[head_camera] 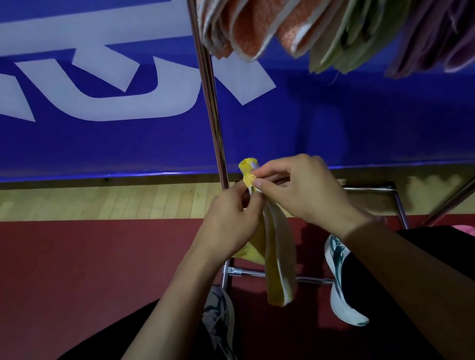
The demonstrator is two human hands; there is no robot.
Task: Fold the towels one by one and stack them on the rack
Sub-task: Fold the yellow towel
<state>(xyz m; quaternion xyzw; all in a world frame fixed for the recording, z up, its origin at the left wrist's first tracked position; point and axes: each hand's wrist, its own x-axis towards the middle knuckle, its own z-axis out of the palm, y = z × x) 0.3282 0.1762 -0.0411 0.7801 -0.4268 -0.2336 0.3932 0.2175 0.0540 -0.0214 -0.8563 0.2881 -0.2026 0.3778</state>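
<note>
Up at the top right of the head view, the rack (208, 92) carries its load: folded towels draped side by side over the upper part, orange towels (253, 16) nearest the upright chrome pole, then pale green towels (360, 19), then mauve towels (445, 19) running out of the picture. Their folded edges hang down toward the camera.

Below them, just in front of the pole, both hands meet at the top edge of a yellow towel (278, 259). The left hand (229, 220) is closed, thumb and fingers pinching the gathered cloth; the right hand (301, 189) is closed too, its fingertips nipping the same bunched corner from the other side. A small yellow tuft sticks up above the fingers. From that grip the towel hangs straight down in a narrow, doubled strip with a paler border, ending between the person's shoes (341, 284) and clear of the floor.

Behind the hanging strip, the rack's low chrome base bars (305, 278) cross between the feet. A dark red floor mat (74, 263) lies underfoot, a band of wooden flooring (110, 197) beyond it, and a blue banner (101, 131) with large white characters fills the background. A pink object (466, 230) peeks in at the right edge, too cut off to identify.
</note>
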